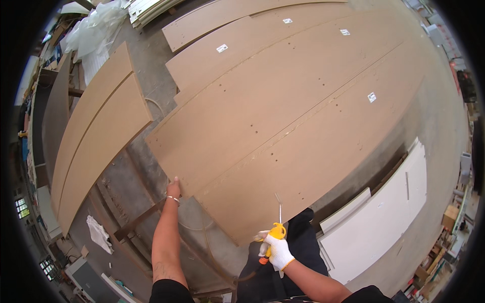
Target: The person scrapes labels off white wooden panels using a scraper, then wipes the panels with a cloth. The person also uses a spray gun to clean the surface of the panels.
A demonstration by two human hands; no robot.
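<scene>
My left hand (174, 189), bare with a bracelet at the wrist, is at the near-left edge of a large brown board (237, 111). A fingertip shows at the board's edge and the rest of the hand is closed on it, its underside hidden. In a white knitted glove, my right hand (281, 253) is wrapped round a yellow air blow gun (278, 231). Its thin metal nozzle points away over a second brown board (303, 151), which lies alongside the first. An orange fitting sits under the gun's grip, with a hose (247, 276) running off to the left.
More brown boards (242, 38) with small white labels lie beyond. Two others (101, 121) rest on the left, near a metal frame (136, 222) and a white cloth (99, 234). White panels (374, 212) are stacked at right. Clear plastic wrap (96, 33) lies far left.
</scene>
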